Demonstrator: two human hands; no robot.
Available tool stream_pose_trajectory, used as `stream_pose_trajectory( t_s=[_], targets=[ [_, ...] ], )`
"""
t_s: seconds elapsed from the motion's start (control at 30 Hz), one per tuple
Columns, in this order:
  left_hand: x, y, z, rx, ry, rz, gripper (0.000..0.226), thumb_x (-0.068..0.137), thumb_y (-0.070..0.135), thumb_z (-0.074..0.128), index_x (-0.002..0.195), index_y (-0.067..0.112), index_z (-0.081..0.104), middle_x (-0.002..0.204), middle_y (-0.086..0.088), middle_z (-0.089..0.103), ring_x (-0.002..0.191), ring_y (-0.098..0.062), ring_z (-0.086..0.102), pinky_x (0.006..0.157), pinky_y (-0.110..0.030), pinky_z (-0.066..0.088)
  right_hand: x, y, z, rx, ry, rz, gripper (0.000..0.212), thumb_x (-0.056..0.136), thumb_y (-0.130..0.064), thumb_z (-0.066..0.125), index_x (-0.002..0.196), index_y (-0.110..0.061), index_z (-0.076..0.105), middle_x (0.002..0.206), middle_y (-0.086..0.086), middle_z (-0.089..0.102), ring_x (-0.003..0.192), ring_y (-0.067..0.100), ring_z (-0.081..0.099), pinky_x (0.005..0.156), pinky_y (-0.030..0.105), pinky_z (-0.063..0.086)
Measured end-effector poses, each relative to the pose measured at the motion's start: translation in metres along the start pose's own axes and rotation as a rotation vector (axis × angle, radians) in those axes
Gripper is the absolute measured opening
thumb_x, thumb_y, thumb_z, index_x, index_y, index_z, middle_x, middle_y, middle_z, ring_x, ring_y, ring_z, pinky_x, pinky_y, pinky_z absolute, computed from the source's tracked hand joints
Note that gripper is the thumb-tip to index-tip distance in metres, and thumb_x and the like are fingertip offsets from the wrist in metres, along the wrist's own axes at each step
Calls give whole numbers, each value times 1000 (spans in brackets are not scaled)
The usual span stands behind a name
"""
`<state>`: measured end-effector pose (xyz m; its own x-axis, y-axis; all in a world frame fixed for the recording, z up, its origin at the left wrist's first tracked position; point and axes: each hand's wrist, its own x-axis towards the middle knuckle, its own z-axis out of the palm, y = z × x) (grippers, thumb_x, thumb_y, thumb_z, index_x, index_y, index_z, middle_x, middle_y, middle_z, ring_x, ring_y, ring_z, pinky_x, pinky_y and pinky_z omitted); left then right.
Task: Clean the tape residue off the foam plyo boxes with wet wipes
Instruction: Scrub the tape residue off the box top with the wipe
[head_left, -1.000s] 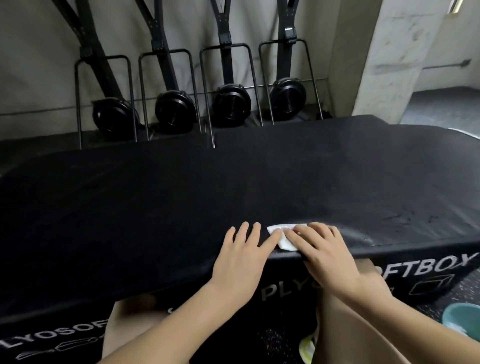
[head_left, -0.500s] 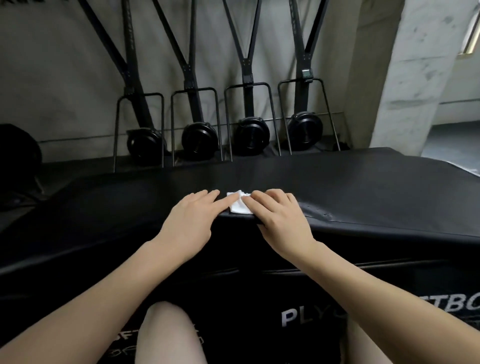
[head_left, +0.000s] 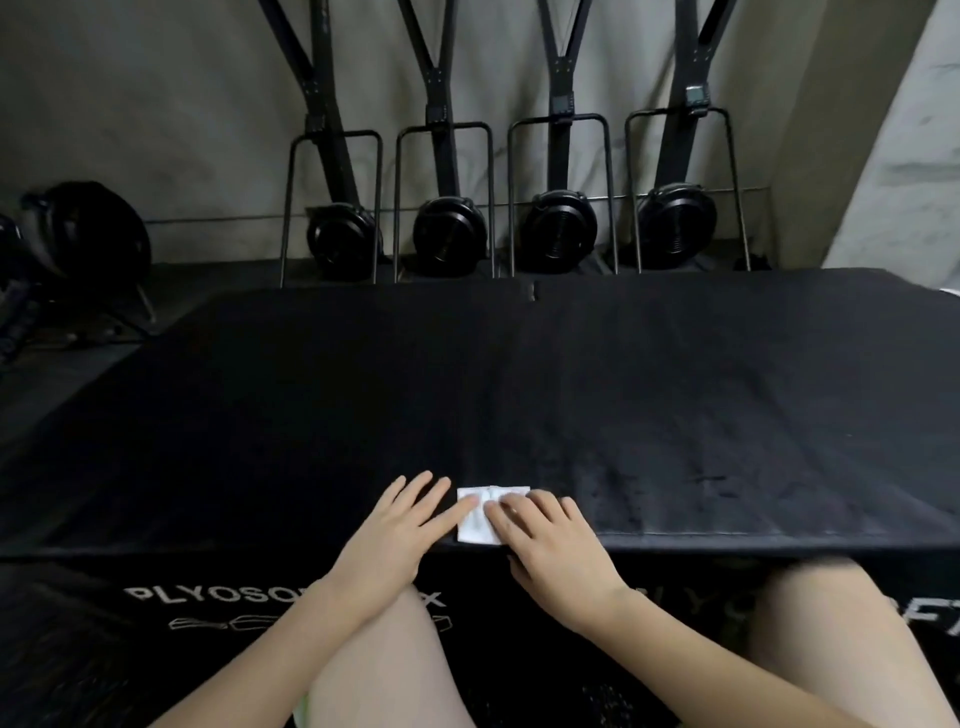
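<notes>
Pressing a folded wipe (head_left: 485, 514) flat at the box's (head_left: 571, 395) six-o'clock edge, left hand (head_left: 402, 525) and right hand (head_left: 553, 545) both straight-fingered; likely to slip over the edge if pushed unevenly.

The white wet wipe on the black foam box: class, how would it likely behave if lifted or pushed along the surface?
The wet wipe looks thin and folded, with creases, so it would probably droop limply if lifted. It lies flat under the fingers of the left hand and right hand, so it likely bunches unless pressed while pushed. It seems very light and, being flat, unlikely to roll off the plyo box.
</notes>
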<state>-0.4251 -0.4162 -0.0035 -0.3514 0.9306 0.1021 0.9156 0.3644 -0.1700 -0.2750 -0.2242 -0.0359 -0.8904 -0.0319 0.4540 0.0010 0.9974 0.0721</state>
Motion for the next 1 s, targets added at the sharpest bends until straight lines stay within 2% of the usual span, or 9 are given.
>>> stream_pose_trajectory(
  t_s=[0.1,0.17,0.27,0.33,0.4,0.47,0.63,0.8,1.0],
  targets=[
    [-5,11,-6,-173,-69,-93,90,85,27,61,156,42,9,163,1,23,153,-22,10,123,-50,3,-13,6,-10,102,-19,0,53,98,-54,50,139,-21,54,131,-5,55,112,21,54,92,36,46],
    [-5,25,-17,-319,-10,-100,80,86,43,48,157,38,13,164,7,14,153,-14,-3,123,-50,-7,-16,13,-17,149,9,14,49,103,-58,40,135,-25,58,129,-8,57,112,18,54,95,36,42],
    [7,53,-32,-592,253,-16,57,88,31,52,144,24,50,149,14,47,146,-1,25,124,-40,12,-20,27,-20,174,87,50,33,105,-45,44,122,-29,67,117,-12,63,102,15,57,90,35,44],
    [24,70,-30,-606,364,47,35,94,29,56,128,28,64,125,20,63,125,2,48,113,-30,31,-24,36,-18,191,107,97,27,102,-42,50,116,-31,70,111,-15,64,97,14,59,84,34,47],
    [42,85,-25,-501,340,73,26,98,41,52,119,34,64,107,22,66,104,-2,52,98,-28,39,-30,45,-16,211,85,138,26,100,-46,51,110,-32,71,110,-18,64,94,13,59,80,32,45],
    [53,94,-16,-440,262,67,27,97,46,46,114,34,63,98,18,66,97,-5,50,91,-32,42,-38,51,-17,232,67,158,26,99,-49,52,108,-33,72,110,-20,64,93,12,57,81,29,40],
    [50,103,5,-415,281,74,27,92,33,59,118,32,64,112,22,63,102,-4,54,96,-25,35,-54,60,-9,261,106,135,27,100,-45,56,111,-30,76,115,-18,67,100,9,57,90,19,34],
    [72,95,9,-371,354,28,24,91,32,64,114,27,70,114,19,67,105,-4,54,103,-26,29,-38,74,4,303,124,142,30,100,-39,55,114,-23,76,117,-10,69,103,16,63,89,32,50],
    [104,79,6,-420,287,-56,21,90,33,68,110,27,74,110,10,71,102,-14,59,100,-32,38,-6,90,9,333,122,207,24,95,-36,61,104,-25,80,108,-11,71,90,15,60,81,32,48]
  ],
)
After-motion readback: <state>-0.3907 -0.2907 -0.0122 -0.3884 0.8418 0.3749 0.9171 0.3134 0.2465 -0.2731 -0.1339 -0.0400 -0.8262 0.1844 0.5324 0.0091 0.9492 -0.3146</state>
